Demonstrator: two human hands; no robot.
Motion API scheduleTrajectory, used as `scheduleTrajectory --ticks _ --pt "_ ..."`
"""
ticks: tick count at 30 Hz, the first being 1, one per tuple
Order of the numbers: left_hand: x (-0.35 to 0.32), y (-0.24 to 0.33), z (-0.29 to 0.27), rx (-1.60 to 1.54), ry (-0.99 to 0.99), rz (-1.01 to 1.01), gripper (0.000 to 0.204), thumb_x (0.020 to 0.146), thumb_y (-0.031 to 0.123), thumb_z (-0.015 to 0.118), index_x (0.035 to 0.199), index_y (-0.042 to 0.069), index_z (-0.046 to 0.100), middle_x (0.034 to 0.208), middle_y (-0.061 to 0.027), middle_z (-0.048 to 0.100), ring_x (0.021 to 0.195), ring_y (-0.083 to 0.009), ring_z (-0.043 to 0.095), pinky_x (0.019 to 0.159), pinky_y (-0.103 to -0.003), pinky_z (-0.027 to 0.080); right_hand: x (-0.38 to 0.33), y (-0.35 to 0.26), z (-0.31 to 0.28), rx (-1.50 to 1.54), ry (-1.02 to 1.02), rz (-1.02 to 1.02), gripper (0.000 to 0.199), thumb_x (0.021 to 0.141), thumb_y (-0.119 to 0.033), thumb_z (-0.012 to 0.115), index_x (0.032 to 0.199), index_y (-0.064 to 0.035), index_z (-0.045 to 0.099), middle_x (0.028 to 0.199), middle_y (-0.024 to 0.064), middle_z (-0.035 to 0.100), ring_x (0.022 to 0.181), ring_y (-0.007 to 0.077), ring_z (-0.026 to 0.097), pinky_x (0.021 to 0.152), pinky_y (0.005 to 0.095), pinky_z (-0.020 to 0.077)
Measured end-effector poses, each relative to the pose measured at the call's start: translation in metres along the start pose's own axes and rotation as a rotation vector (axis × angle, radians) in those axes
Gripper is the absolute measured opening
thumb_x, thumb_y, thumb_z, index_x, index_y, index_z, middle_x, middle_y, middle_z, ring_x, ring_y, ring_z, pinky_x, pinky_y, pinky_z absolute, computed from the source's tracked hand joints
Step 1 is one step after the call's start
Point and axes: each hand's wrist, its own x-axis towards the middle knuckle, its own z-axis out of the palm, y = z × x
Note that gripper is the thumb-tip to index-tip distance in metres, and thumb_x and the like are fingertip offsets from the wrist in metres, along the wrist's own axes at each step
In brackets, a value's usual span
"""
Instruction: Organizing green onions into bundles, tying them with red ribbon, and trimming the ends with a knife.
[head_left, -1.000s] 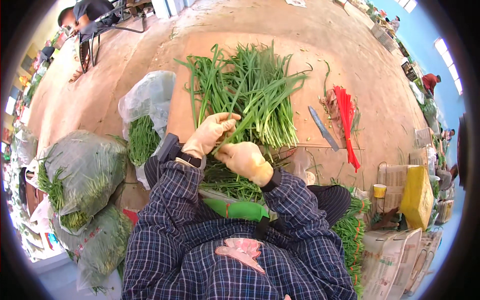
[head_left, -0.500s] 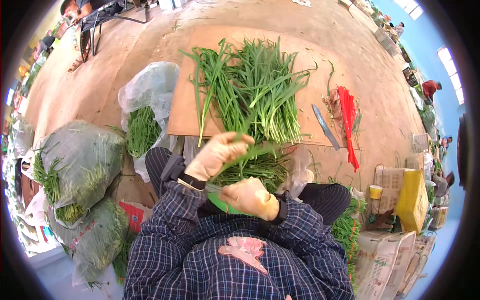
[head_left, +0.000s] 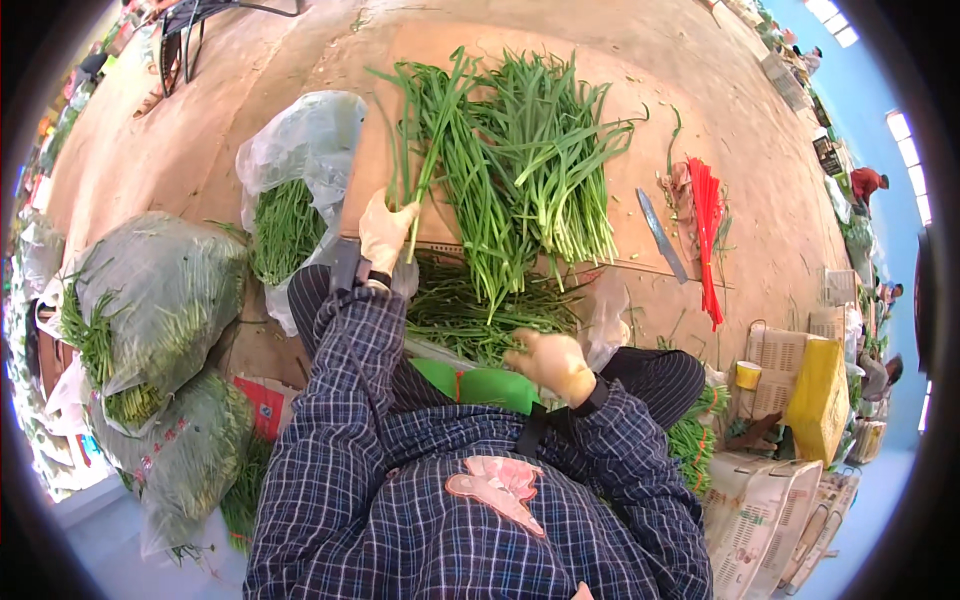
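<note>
My left hand, in a pale glove, is closed round the pale lower ends of a few garlic chives at the board's near left corner. Their leaves point away from me. Beside them a large heap of garlic chives covers the middle of the brown board, pale ends toward me. My right hand, also gloved, hovers over my lap with loosely bent fingers apart and nothing visible in them. Just beyond it, below the board's near edge, lies a darker pile of greens. Green material covers part of my lap.
A knife and a bundle of red ties lie at the board's right. Plastic bags of greens crowd my left, one bag near the board. Crates, a yellow container and tied bundles stand right.
My left hand has moved forward and left, from above my lap to the board's corner, with the chives. My right hand has drawn away to the right. The view has shifted slightly.
</note>
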Motion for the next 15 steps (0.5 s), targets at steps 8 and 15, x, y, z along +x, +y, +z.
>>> scheduleTrajectory --ticks 8,15 --pt "0.003 0.004 -0.003 0.211 -0.023 0.061 0.08 0.067 0.015 0.071 0.133 -0.006 0.031 0.1 -0.027 0.059 0.094 -0.0394 0.058 0.081 -0.042 0.047 0.027 -0.006 -0.062 0.678 0.499 0.043 0.035 0.083 -0.035 0.063 0.096 -0.0024 0.064 0.077 0.014 0.067 0.07 0.0238 0.066 0.06 0.0329 0.0507" --pt "0.003 0.008 -0.006 0.137 0.046 -0.047 0.074 0.07 0.011 0.069 0.132 -0.008 0.032 0.087 -0.0242 0.062 0.081 -0.038 0.061 0.072 -0.041 0.049 0.11 -0.024 -0.154 0.051 0.586 0.115 0.065 0.077 -0.056 0.062 0.11 -0.001 0.052 0.082 0.0169 0.066 0.078 0.0327 0.065 0.069 0.0396 0.0509"
